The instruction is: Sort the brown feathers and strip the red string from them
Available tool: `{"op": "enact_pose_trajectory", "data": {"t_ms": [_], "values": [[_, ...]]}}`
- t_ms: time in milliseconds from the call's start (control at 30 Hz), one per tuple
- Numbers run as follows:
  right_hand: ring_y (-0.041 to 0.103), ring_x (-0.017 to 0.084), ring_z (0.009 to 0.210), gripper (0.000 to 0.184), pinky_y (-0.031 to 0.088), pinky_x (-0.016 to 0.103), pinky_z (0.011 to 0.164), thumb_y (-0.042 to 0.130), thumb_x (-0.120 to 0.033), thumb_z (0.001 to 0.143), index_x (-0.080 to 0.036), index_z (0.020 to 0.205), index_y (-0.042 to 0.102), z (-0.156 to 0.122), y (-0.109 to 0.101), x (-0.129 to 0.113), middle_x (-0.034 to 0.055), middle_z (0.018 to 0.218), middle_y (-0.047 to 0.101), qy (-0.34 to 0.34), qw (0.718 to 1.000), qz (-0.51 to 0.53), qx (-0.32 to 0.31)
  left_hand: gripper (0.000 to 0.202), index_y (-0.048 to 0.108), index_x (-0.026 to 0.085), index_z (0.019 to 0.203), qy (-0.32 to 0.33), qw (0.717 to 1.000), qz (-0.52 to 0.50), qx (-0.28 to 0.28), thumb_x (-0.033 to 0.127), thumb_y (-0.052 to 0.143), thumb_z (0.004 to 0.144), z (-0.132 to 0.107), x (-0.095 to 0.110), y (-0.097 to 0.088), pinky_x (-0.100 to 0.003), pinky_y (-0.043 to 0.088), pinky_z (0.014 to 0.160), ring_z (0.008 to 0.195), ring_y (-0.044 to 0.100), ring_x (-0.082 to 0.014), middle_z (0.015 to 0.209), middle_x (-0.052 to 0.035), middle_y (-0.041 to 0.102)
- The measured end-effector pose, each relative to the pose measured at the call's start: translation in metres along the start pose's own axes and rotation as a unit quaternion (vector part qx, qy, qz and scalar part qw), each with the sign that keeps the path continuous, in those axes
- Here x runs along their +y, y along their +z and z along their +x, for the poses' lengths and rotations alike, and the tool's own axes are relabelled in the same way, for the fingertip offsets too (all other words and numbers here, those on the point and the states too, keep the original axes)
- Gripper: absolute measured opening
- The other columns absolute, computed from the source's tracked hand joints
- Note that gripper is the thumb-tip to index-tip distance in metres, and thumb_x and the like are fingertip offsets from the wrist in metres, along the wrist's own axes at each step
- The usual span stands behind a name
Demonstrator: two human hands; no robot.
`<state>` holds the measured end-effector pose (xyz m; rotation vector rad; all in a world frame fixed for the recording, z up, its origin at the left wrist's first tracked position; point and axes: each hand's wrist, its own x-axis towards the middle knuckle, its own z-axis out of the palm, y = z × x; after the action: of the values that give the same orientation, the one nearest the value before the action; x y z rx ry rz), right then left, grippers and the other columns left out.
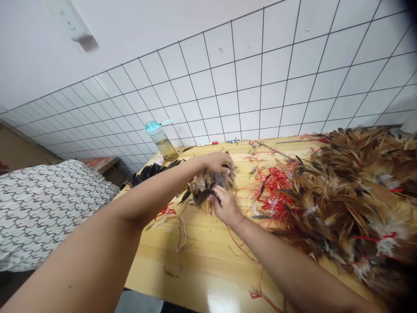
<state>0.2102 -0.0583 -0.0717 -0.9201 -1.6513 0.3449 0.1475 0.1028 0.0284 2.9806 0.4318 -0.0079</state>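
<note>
A small bunch of brown and black feathers (204, 188) is held above the wooden table (202, 256) between both hands. My left hand (217, 162) is closed over the top of the bunch. My right hand (225, 206) pinches the bunch from below, fingers curled on it. A tangle of red string (273, 187) lies just right of the hands. Beyond the string, a large heap of brown feathers (352, 195) tied with red thread covers the right side of the table.
A clear bottle with a teal lid (162, 140) stands at the back left by the tiled wall (260, 82). Dark feathers (148, 171) lie near it. Markers (207, 144) rest against the wall. A patterned pillow (42, 204) lies left of the table.
</note>
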Motion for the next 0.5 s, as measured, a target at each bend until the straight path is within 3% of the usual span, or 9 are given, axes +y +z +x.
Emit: {"op": "enact_pose_trajectory", "data": {"t_ms": [133,267,500], "values": [[0.056,0.016,0.067,0.021,0.043,0.028,0.063,0.044,-0.021,0.089,-0.021,0.070,0.055,0.001,0.001,0.002,0.0040,0.070,0.060,0.037,0.999,0.027,0.024,0.026,0.071,0.019,0.103,-0.029,0.998,0.056,0.012,0.024,0.062,0.079,0.041,0.013,0.003,-0.030,0.043,0.090,0.099,0.060,-0.0205,0.106,-0.0079,0.067],[0.059,0.016,0.072,0.022,0.046,0.028,0.069,0.045,-0.023,0.088,-0.021,0.068,0.055,0.003,0.001,0.008,0.0043,0.072,0.062,0.096,0.992,0.058,0.063,0.037,0.070,0.023,0.109,0.029,0.998,0.051,-0.008,0.010,0.058,0.077,0.082,0.019,0.021,-0.028,0.044,0.087,0.100,0.059,-0.0192,0.108,-0.0068,0.066],[0.057,0.016,0.070,0.019,0.045,0.028,0.066,0.046,-0.022,0.084,-0.021,0.066,0.054,0.003,0.002,0.014,0.0044,0.071,0.061,0.132,0.988,0.065,0.053,0.022,0.071,0.017,0.088,0.086,0.995,0.042,-0.034,0.008,0.056,0.074,0.115,0.013,0.045,-0.028,0.044,0.081,0.090,0.058,-0.0189,0.092,-0.0081,0.065]]}}
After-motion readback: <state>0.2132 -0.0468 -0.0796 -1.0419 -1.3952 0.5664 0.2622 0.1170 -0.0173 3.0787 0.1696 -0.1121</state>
